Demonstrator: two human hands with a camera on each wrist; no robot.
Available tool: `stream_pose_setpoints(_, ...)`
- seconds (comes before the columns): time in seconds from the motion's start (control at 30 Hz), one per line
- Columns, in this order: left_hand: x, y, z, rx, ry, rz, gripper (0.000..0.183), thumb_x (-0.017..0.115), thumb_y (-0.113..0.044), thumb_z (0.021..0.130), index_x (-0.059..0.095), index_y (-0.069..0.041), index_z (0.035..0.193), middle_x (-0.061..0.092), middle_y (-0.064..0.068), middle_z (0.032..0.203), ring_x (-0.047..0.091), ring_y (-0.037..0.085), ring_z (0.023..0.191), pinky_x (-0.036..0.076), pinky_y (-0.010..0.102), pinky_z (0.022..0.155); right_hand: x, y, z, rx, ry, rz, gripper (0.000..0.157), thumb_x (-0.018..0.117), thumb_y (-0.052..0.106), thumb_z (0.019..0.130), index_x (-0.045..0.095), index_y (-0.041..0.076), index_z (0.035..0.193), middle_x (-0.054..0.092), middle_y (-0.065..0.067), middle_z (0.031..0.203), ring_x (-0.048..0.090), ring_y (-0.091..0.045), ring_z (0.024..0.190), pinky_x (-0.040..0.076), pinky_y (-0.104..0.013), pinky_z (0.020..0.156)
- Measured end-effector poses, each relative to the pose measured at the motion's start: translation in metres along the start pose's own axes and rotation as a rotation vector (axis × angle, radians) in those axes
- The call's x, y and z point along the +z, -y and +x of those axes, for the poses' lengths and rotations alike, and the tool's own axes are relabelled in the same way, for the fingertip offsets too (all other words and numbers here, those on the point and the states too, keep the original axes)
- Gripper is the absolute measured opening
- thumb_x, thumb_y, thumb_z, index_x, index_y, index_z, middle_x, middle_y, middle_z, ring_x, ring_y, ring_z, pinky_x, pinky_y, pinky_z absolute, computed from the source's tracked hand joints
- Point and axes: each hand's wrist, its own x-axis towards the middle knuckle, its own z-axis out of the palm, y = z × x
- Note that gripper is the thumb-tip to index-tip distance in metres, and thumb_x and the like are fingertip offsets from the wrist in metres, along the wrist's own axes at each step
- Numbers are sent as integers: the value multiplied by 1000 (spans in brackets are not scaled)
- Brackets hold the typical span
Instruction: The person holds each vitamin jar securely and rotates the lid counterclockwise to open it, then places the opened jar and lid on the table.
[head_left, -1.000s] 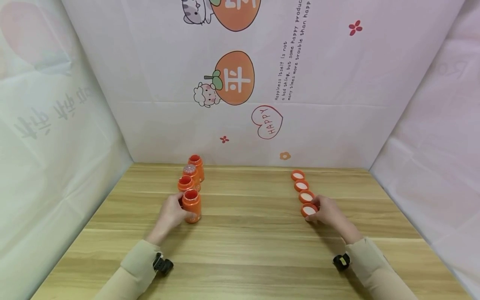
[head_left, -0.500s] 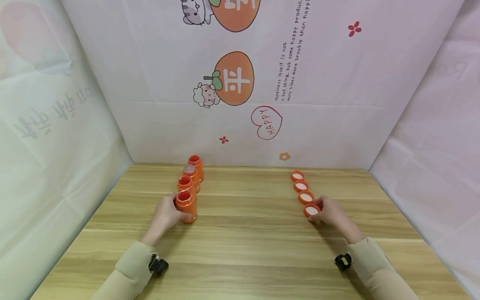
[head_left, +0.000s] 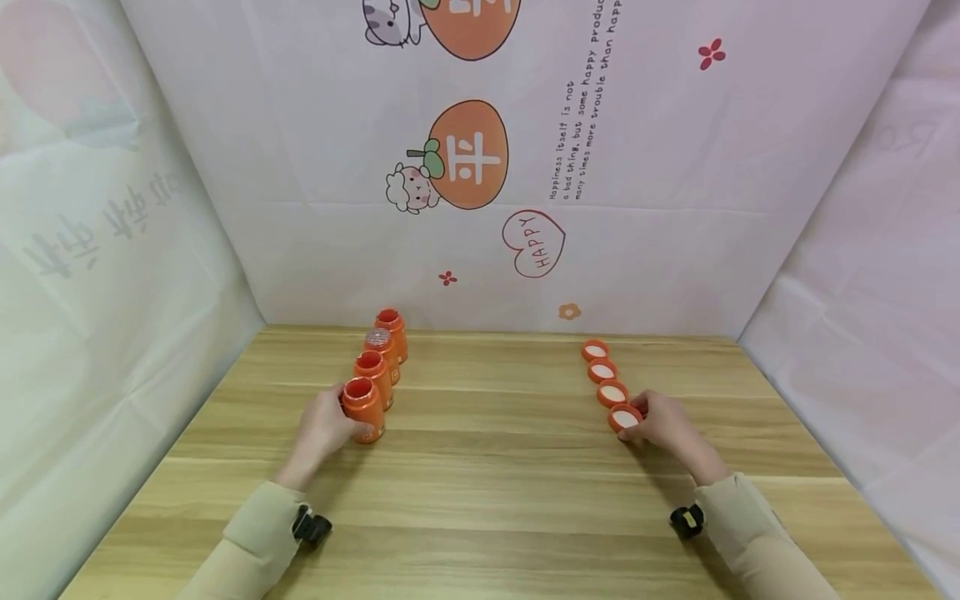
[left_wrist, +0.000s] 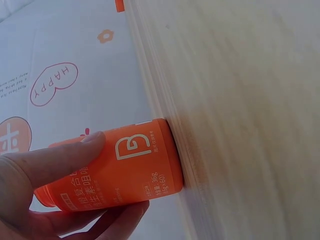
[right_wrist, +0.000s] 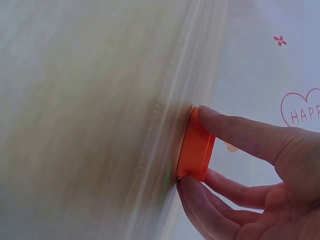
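Upright on the table, an orange bottle (head_left: 364,412) without a cap is gripped by my left hand (head_left: 324,425), thumb on the near side and fingers behind. In the left wrist view its printed label (left_wrist: 135,157) faces the camera and its base meets the wood. Behind it stand more orange bottles (head_left: 373,375) in a slanting row; one has a silvery seal (head_left: 378,338) over its mouth. On the right, my right hand (head_left: 660,423) pinches an orange cap (right_wrist: 195,147) by its rim. That cap lies white inside up, nearest in a row of several caps (head_left: 602,371).
A wood-grain table (head_left: 480,500) stretches between the two rows. White printed cloth (head_left: 315,250) stands upright along the back, and pale cloth walls (head_left: 112,333) rise at both sides.
My left hand has shifted the near bottle leftward, into line with the bottles behind. My right hand has slid the nearest cap slightly to the right.
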Motion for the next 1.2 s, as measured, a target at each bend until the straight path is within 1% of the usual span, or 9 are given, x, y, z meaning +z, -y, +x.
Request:
stream_pose_setpoints(0.37,-4,-1,0,-34,17,0,67,79,-2,68,47,10,126,57,29,123,55,41,112,42,55,97,0,-2,1,-25,-5,-5,55,83,18,69,56,-8,109,64,-21,99,59,-29,87,48,-43,74)
stream_pose_setpoints(0.63,-5,0,0,-43,33,-4,69,78,-1,70,45,10,129,54,30,126,54,42,114,41,56,97,0,-1,2,-32,-3,-4,58,82,18,71,56,-9,115,63,-24,106,60,-34,95,48,-46,80)
stream_pose_setpoints(0.9,-5,5,-3,-1,26,31,66,79,-5,70,48,12,126,56,31,123,56,42,110,43,54,95,1,-2,1,-31,5,8,59,82,19,72,55,-10,116,62,-26,107,60,-36,96,49,-47,80)
stream_pose_setpoints(1.1,-8,9,-8,36,12,22,66,80,-7,71,49,11,126,60,29,115,60,37,100,49,49,87,0,-4,-4,-17,17,17,61,81,21,73,52,-12,116,62,-26,106,60,-34,94,50,-45,79)
stream_pose_setpoints(1.2,-9,10,-11,41,5,22,63,80,-8,70,50,12,122,61,28,109,61,35,95,51,47,83,-1,-4,-7,-19,18,11,61,80,21,75,52,-15,116,63,-27,103,60,-34,91,50,-44,76)
